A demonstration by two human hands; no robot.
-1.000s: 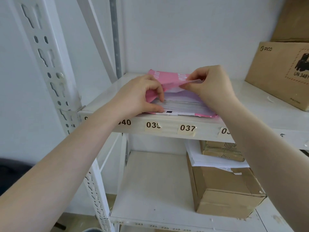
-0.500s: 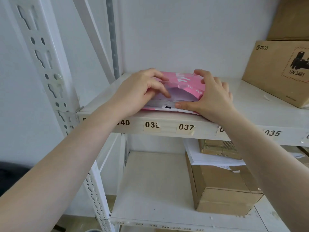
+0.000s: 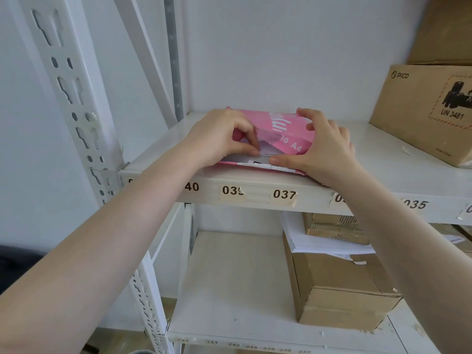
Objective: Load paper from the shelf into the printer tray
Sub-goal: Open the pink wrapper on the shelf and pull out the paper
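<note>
Both arms reach up to the white metal shelf (image 3: 383, 159), where a pink ream of A4 paper (image 3: 286, 131) lies flat near the front edge, just above the tags reading 039 and 037. Its wrapper is torn open at the near end, and the white edges of the paper sheets (image 3: 258, 157) show in the gap. The left hand (image 3: 219, 136) rests on the left part of the ream with its fingers curled in, thumb and forefinger pinching at the loose wrapper flap and the top of the stack — how much it holds I cannot tell. The right hand (image 3: 324, 146) lies spread over the right side of the pack, fingers wrapped over the top and thumb pressed along the front edge of the sheets. Further right on the same shelf, well apart from the ream, stands a PICO cardboard box (image 3: 421, 111). On the shelf below, a taped brown carton (image 3: 339, 292) carries a loose sheaf of white paper (image 3: 319, 238) — with another small box behind it.
</note>
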